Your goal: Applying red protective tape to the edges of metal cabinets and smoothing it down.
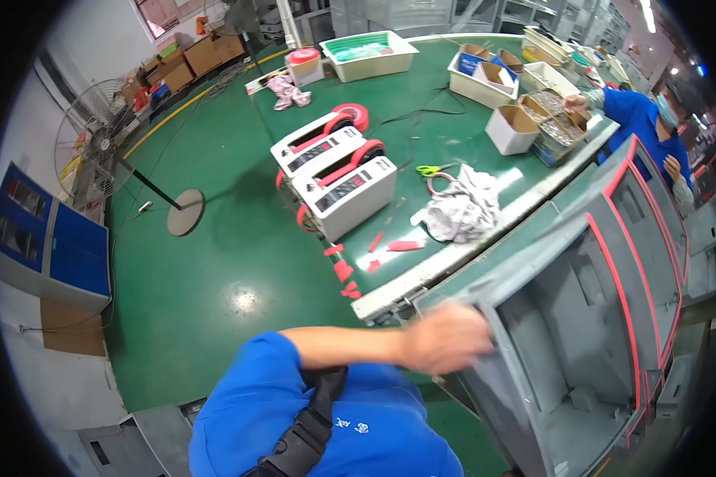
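Observation:
My left hand (447, 339) reaches across my body to the near corner of a grey metal cabinet shell (517, 374). It is blurred by motion, with its fingers curled in like a fist. Whatever the fingers may hold is hidden, and I cannot tell whether they touch the metal. The shell lies tilted at the bench edge, its hollow inside facing me. Red tape (619, 294) lines the rims of its openings. My right hand is out of sight.
On the green bench are a crumpled cloth (461, 208), green-handled scissors (436, 169), red tape scraps (404, 246) and two tape dispensers (350, 195). Parts bins (561, 127) stand farther right, beside a co-worker in blue (640, 119). A floor fan (103, 145) stands left.

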`<state>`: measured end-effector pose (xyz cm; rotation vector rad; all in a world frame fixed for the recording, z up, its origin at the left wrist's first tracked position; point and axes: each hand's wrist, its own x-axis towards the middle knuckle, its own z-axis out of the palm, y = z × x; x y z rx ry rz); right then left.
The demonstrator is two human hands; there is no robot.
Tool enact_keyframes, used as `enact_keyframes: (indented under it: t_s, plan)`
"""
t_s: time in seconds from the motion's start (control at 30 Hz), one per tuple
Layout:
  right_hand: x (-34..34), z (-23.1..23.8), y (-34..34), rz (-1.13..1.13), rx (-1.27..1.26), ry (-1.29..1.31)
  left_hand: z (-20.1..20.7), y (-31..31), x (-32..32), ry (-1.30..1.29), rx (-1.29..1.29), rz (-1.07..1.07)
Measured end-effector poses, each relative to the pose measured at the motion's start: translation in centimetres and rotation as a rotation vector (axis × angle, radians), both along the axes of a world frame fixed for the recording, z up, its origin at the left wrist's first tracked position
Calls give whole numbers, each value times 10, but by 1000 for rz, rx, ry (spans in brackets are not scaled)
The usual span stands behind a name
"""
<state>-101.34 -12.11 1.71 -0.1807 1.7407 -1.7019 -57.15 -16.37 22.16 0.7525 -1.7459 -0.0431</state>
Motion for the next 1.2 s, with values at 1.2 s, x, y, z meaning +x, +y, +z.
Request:
enact_keyframes:
  t_s: [1.2]
  plan:
    - [438, 138, 47, 1599, -408, 726, -90, 117, 185, 241, 1394, -318]
